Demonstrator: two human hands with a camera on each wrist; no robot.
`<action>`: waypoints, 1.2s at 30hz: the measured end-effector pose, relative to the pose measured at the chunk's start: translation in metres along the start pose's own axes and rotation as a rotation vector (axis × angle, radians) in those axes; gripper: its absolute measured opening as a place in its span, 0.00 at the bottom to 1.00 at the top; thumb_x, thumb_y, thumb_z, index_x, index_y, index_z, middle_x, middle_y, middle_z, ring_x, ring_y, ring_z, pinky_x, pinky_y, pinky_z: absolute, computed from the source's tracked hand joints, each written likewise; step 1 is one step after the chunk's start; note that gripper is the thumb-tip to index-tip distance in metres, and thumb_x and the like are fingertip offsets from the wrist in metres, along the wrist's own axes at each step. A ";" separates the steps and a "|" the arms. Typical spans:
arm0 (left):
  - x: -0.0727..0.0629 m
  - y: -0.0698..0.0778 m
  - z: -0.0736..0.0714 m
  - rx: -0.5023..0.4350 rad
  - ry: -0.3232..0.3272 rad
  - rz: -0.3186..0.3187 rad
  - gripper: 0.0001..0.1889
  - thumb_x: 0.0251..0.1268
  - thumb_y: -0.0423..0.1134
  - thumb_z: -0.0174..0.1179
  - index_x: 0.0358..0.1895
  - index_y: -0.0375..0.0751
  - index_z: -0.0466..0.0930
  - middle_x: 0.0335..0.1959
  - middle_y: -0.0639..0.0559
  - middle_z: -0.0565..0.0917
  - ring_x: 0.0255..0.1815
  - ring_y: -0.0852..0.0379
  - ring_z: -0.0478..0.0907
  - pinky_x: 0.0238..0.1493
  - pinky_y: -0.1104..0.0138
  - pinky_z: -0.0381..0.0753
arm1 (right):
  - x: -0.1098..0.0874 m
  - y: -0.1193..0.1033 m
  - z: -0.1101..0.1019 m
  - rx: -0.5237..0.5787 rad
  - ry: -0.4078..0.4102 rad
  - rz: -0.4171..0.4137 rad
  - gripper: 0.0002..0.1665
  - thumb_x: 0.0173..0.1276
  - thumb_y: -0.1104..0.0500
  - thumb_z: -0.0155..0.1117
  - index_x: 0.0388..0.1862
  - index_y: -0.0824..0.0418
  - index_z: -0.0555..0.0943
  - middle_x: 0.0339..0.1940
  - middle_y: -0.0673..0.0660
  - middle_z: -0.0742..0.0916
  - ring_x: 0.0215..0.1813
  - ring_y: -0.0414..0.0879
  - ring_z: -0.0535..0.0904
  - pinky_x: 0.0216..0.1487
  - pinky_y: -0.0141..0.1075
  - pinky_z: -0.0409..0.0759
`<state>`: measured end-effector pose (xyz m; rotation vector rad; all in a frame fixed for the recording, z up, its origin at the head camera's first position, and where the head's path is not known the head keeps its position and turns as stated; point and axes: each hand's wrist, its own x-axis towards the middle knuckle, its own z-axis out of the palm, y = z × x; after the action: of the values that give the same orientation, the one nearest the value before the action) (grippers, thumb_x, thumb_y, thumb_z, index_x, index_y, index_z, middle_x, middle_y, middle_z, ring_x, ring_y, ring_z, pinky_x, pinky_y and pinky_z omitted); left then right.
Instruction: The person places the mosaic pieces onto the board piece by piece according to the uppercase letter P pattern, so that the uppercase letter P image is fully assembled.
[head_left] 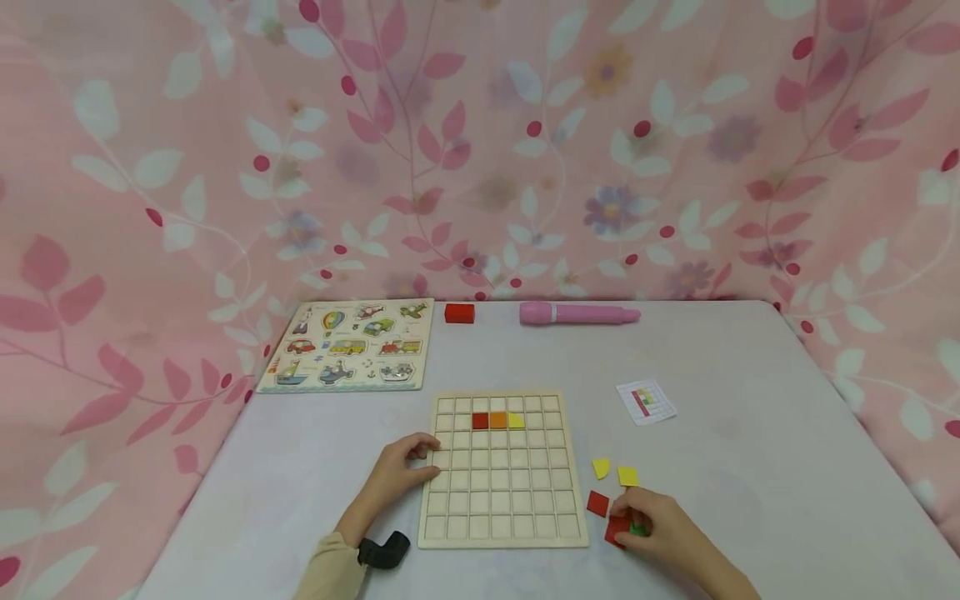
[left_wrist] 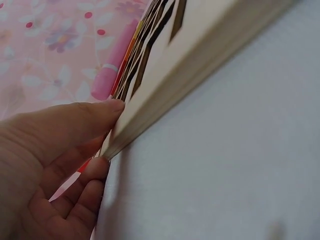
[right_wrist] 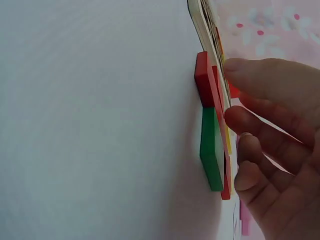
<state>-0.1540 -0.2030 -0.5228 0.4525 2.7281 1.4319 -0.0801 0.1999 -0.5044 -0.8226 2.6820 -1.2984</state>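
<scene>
Right hand [head_left: 658, 522], loosely parted, perhaps touches a red tile [head_left: 617, 528]; left hand [head_left: 397, 467], relaxed and bent, touches the board [head_left: 499, 480].

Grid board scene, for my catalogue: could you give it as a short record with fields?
Board: wooden grid board, flat on the white table
Placed tiles: red tile, orange tile, yellow tile, side by side, second row from the far edge
Left hand: touches the board's left edge
Right hand: at a red piece and green piece; grip unclear
Loose nearby: two yellow pieces, another red piece
Also on table: printed card, picture puzzle, red block, pink marker
</scene>
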 end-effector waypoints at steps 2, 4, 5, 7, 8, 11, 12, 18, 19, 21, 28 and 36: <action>-0.002 0.000 0.000 0.003 0.003 -0.012 0.16 0.44 0.35 0.69 0.40 0.45 0.78 0.30 0.58 0.75 0.33 0.57 0.70 0.38 0.64 0.70 | -0.003 0.002 0.000 0.016 -0.020 -0.022 0.13 0.50 0.62 0.70 0.35 0.56 0.78 0.31 0.45 0.77 0.28 0.37 0.69 0.27 0.29 0.70; -0.003 0.000 0.001 0.005 0.008 -0.014 0.16 0.44 0.35 0.69 0.40 0.45 0.78 0.31 0.58 0.75 0.33 0.58 0.70 0.38 0.64 0.70 | -0.005 0.003 0.001 0.017 -0.029 -0.046 0.14 0.50 0.63 0.70 0.36 0.57 0.78 0.34 0.46 0.78 0.30 0.38 0.70 0.29 0.29 0.71; -0.004 0.000 0.001 0.003 0.008 -0.020 0.16 0.44 0.34 0.69 0.40 0.45 0.78 0.31 0.58 0.75 0.33 0.58 0.70 0.38 0.65 0.70 | -0.005 0.004 0.002 0.011 -0.033 -0.053 0.15 0.49 0.63 0.70 0.37 0.58 0.79 0.35 0.47 0.78 0.31 0.38 0.70 0.30 0.29 0.71; -0.005 0.000 0.001 0.001 0.006 -0.026 0.16 0.44 0.34 0.69 0.40 0.45 0.78 0.31 0.58 0.75 0.33 0.58 0.70 0.38 0.65 0.70 | -0.006 0.004 0.003 0.002 -0.040 -0.061 0.15 0.49 0.65 0.70 0.38 0.60 0.80 0.37 0.47 0.77 0.34 0.38 0.70 0.32 0.29 0.72; -0.005 0.000 0.001 -0.001 0.006 -0.027 0.16 0.44 0.34 0.69 0.40 0.45 0.78 0.32 0.58 0.76 0.33 0.58 0.70 0.38 0.65 0.70 | -0.006 0.004 0.003 -0.005 -0.048 -0.059 0.16 0.49 0.66 0.70 0.39 0.61 0.80 0.38 0.47 0.76 0.34 0.38 0.69 0.31 0.29 0.72; -0.004 0.000 0.002 -0.006 0.005 -0.033 0.16 0.44 0.34 0.69 0.40 0.46 0.78 0.32 0.58 0.76 0.34 0.59 0.70 0.39 0.65 0.70 | -0.005 0.003 0.001 -0.031 -0.076 -0.037 0.17 0.47 0.68 0.69 0.40 0.62 0.81 0.38 0.45 0.74 0.36 0.38 0.69 0.33 0.29 0.73; -0.004 0.000 0.002 -0.008 0.006 -0.032 0.16 0.44 0.34 0.69 0.40 0.46 0.78 0.32 0.58 0.76 0.34 0.59 0.70 0.39 0.65 0.70 | -0.005 0.002 0.001 -0.037 -0.086 -0.030 0.17 0.47 0.68 0.69 0.40 0.62 0.82 0.38 0.44 0.74 0.37 0.38 0.69 0.34 0.29 0.73; -0.002 0.001 0.001 0.001 0.015 -0.006 0.16 0.44 0.33 0.69 0.40 0.45 0.78 0.32 0.58 0.76 0.33 0.59 0.71 0.38 0.65 0.70 | -0.003 0.000 -0.003 -0.065 -0.133 -0.010 0.17 0.47 0.65 0.70 0.38 0.56 0.80 0.38 0.43 0.72 0.39 0.39 0.70 0.40 0.30 0.73; -0.002 0.001 0.001 0.004 0.016 -0.005 0.16 0.44 0.33 0.69 0.40 0.45 0.78 0.32 0.59 0.76 0.33 0.59 0.70 0.38 0.65 0.70 | -0.003 0.000 -0.003 -0.066 -0.135 -0.015 0.17 0.47 0.65 0.70 0.37 0.54 0.80 0.38 0.43 0.72 0.39 0.39 0.70 0.41 0.30 0.73; -0.002 0.000 0.001 0.002 0.017 -0.011 0.16 0.44 0.34 0.69 0.40 0.46 0.78 0.32 0.59 0.76 0.33 0.60 0.71 0.38 0.65 0.70 | -0.003 -0.001 -0.003 -0.064 -0.136 -0.026 0.17 0.47 0.66 0.70 0.37 0.53 0.80 0.38 0.43 0.72 0.39 0.39 0.70 0.41 0.30 0.73; -0.003 0.000 0.002 -0.003 0.011 -0.016 0.16 0.44 0.33 0.69 0.40 0.46 0.78 0.31 0.59 0.75 0.33 0.59 0.70 0.38 0.65 0.70 | -0.002 0.000 -0.003 -0.058 -0.133 -0.083 0.16 0.47 0.68 0.69 0.37 0.59 0.82 0.35 0.44 0.71 0.37 0.39 0.69 0.34 0.29 0.72; -0.001 0.002 0.001 0.001 0.017 -0.019 0.16 0.44 0.33 0.69 0.39 0.46 0.78 0.31 0.59 0.75 0.33 0.59 0.70 0.38 0.64 0.70 | 0.005 -0.006 -0.003 -0.099 -0.150 0.010 0.11 0.50 0.60 0.70 0.33 0.54 0.80 0.32 0.42 0.71 0.33 0.37 0.68 0.32 0.29 0.71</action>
<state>-0.1526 -0.2007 -0.5218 0.4157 2.7385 1.4371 -0.0824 0.1970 -0.4968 -0.8782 2.6454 -1.0637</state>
